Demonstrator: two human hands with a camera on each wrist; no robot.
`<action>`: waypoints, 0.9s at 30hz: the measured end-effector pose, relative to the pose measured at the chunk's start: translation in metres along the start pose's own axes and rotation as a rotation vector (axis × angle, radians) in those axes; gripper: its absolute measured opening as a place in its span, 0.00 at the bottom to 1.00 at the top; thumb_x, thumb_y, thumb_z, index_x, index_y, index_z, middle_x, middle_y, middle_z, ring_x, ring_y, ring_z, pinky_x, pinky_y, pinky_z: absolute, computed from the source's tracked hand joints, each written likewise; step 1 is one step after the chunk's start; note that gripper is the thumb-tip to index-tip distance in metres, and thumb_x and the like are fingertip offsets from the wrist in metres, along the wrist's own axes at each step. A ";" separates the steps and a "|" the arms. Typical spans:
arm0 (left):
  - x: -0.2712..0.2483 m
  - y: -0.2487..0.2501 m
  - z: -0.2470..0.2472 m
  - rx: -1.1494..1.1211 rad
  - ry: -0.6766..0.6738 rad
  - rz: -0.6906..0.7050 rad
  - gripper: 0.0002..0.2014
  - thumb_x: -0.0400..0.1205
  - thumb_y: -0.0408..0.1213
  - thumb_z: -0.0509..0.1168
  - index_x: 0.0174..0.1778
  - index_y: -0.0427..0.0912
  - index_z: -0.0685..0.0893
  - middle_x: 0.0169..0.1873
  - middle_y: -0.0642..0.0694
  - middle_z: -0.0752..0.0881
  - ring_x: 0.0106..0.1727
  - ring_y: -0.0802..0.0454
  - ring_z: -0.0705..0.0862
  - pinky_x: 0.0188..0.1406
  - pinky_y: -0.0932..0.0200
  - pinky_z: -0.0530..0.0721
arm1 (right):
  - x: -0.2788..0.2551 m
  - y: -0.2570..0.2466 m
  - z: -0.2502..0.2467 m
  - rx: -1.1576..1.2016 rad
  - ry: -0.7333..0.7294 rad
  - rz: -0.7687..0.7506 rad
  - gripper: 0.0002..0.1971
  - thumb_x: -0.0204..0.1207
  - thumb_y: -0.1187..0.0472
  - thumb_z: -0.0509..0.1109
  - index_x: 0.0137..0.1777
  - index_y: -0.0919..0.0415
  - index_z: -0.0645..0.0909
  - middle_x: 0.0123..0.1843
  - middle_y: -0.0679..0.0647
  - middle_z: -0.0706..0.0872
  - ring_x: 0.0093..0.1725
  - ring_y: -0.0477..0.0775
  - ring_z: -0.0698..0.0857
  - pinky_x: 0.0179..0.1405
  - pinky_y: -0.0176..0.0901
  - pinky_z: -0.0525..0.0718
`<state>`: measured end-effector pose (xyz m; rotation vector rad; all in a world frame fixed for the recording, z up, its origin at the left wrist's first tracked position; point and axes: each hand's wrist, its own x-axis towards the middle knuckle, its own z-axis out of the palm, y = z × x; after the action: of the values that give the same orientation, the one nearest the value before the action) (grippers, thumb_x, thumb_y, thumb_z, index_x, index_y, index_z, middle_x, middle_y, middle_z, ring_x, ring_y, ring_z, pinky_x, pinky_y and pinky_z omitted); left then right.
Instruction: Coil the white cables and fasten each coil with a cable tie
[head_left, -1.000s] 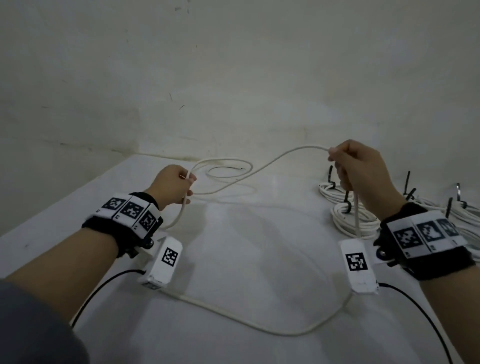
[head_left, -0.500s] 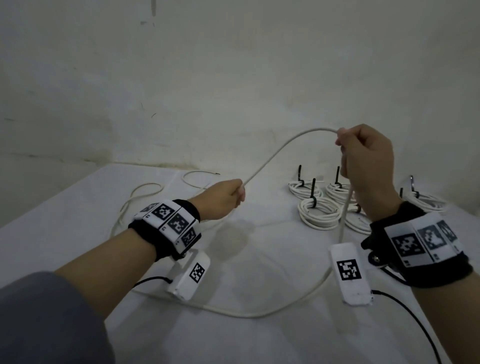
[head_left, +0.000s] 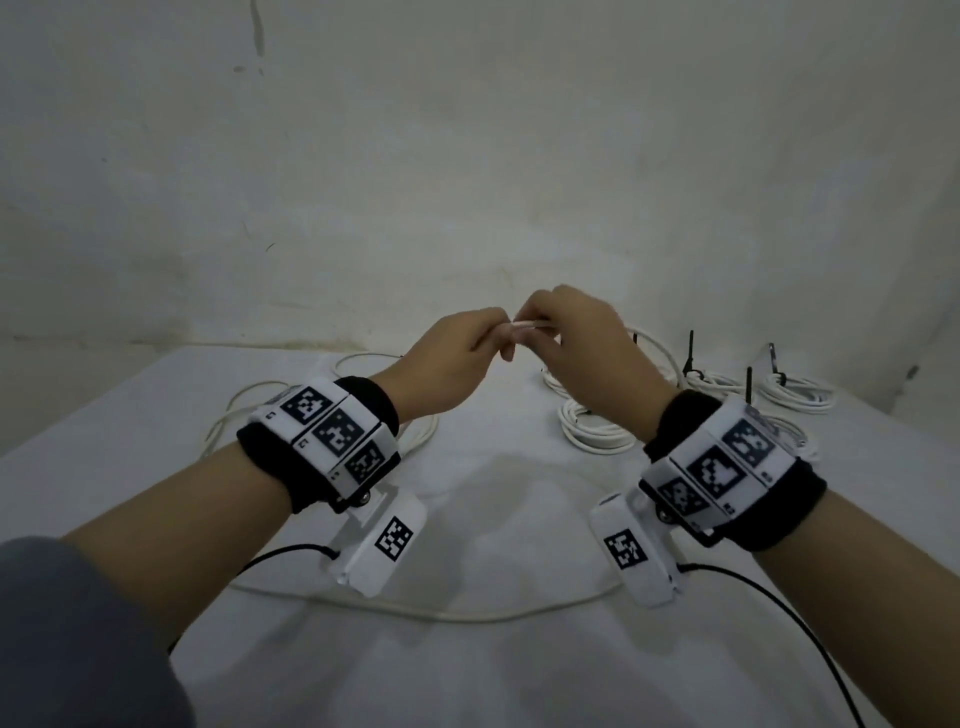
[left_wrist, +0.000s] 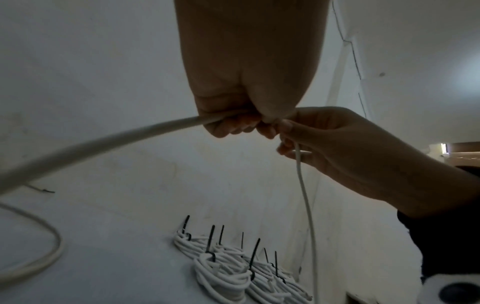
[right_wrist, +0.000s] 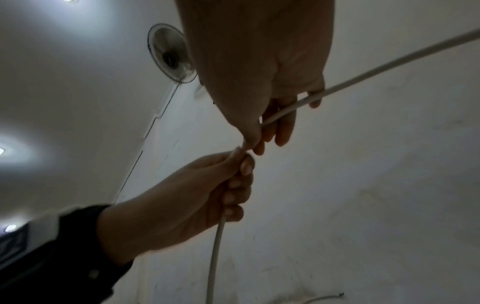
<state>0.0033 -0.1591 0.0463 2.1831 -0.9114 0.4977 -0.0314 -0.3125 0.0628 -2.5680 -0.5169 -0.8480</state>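
Two hands meet above the middle of the white counter (head_left: 493, 675), fingertips nearly touching, with one white cable (head_left: 530, 324) strung between them. From the head view, the left hand (head_left: 447, 358) has its fingers curled round the cable, and the left wrist view shows the cable (left_wrist: 103, 142) leaving that fist toward the lower left and running down to the counter, where a loose loop lies. In the right wrist view the left hand (right_wrist: 202, 191) is closed round the strand, thumb on top, and the cable (right_wrist: 217, 253) drops straight down from under its little finger. The right hand (head_left: 587, 353) pinches the same cable between thumb and forefinger while its other fingers curl loosely over the strand; the right wrist view shows the cable passing across those fingers (right_wrist: 285, 123) and away to the upper right. In the left wrist view the right hand (left_wrist: 332, 148) holds a thin run of cable that hangs down toward the counter. A long slack stretch of the cable (head_left: 467, 616) lies in a shallow curve on the counter below both wrists. Further loose loops rest at the far left. At the far right sit several finished coils (head_left: 597, 431), each bound with a black cable tie (head_left: 691, 353) whose tail stands upright; the left wrist view shows these coils (left_wrist: 226, 275) bunched close together. A wall fan (right_wrist: 168, 55) shows in the right wrist view.
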 end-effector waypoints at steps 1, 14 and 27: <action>-0.001 -0.001 -0.003 -0.015 0.007 -0.012 0.17 0.89 0.39 0.52 0.32 0.50 0.73 0.25 0.54 0.70 0.25 0.65 0.71 0.26 0.69 0.67 | 0.004 0.003 -0.003 0.041 0.055 -0.023 0.09 0.80 0.57 0.68 0.49 0.63 0.84 0.43 0.56 0.81 0.47 0.59 0.81 0.51 0.47 0.72; -0.036 -0.046 -0.013 -0.441 0.180 -0.279 0.18 0.90 0.41 0.48 0.34 0.42 0.70 0.27 0.51 0.69 0.25 0.59 0.68 0.28 0.67 0.71 | 0.028 0.061 -0.049 0.231 0.584 0.244 0.10 0.82 0.59 0.64 0.48 0.64 0.84 0.33 0.54 0.78 0.30 0.41 0.72 0.29 0.27 0.68; -0.012 -0.041 -0.032 -1.254 0.675 -0.337 0.18 0.90 0.47 0.48 0.35 0.45 0.71 0.19 0.54 0.61 0.17 0.60 0.55 0.13 0.67 0.56 | 0.019 0.039 0.015 0.176 0.039 0.077 0.03 0.84 0.60 0.61 0.52 0.57 0.76 0.30 0.60 0.79 0.24 0.46 0.72 0.28 0.35 0.73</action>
<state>0.0229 -0.1102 0.0421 0.8748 -0.2776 0.3057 0.0079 -0.3350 0.0547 -2.3904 -0.4566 -0.7877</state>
